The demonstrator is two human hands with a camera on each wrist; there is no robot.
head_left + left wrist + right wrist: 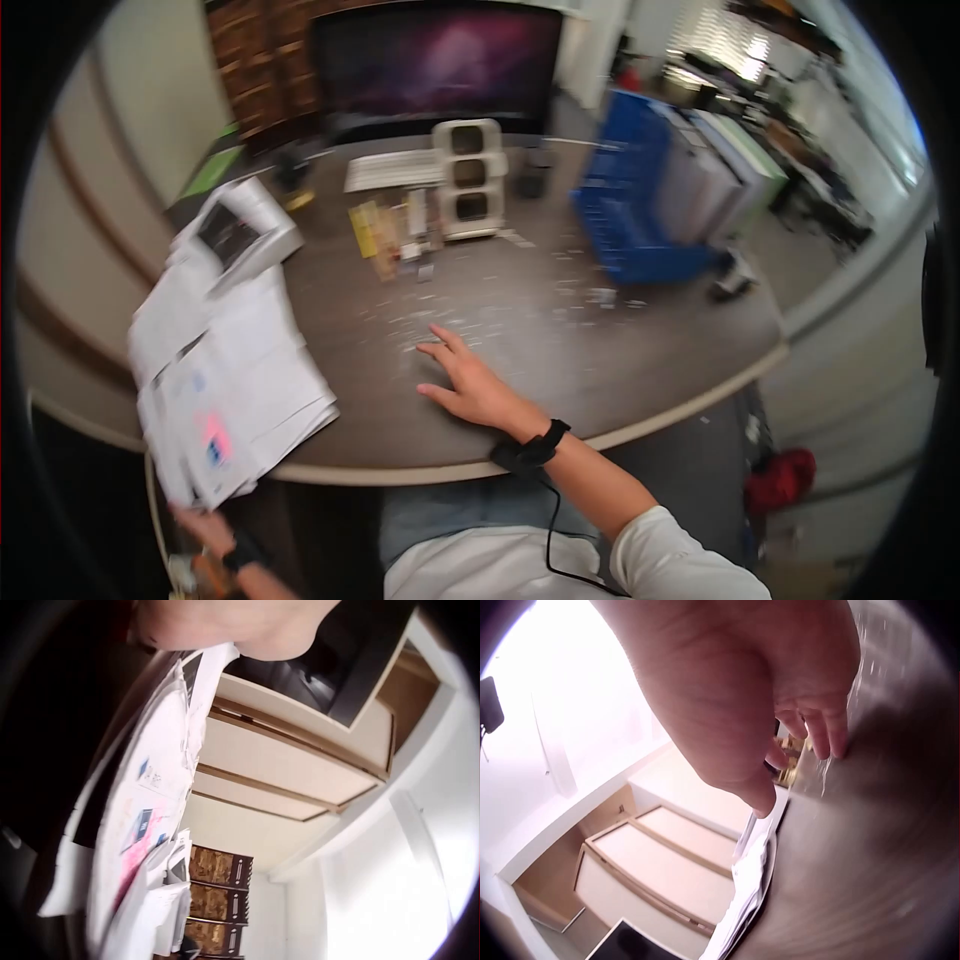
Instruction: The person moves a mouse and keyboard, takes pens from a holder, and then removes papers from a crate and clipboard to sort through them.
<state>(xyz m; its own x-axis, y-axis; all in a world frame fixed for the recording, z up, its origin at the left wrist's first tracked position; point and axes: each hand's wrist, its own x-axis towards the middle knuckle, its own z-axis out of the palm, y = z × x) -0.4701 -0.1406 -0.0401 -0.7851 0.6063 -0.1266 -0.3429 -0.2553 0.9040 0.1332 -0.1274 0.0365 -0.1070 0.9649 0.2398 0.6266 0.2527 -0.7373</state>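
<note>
My right hand (475, 390) reaches over the desk with its fingers spread and nothing in its grasp. Small white paper scraps (410, 325) lie scattered just beyond its fingertips. In the right wrist view the same hand (735, 690) has its fingertips close over the desk surface. At the lower left, my left hand (208, 530) is right at the near edge of a spread stack of white papers (265, 400), one sheet marked in pink. The left wrist view shows the hand (232, 626) beside the sheets' edge; its fingers are mostly hidden, and I cannot tell whether they grip the papers.
A white box (245, 235) sits on the papers' far end. Farther back are a white three-opening stand (470, 225), a keyboard (390, 172) and a monitor (435, 70). A blue file holder (625, 200) with folders stands at the right. The desk's pale edge (640, 430) curves in front.
</note>
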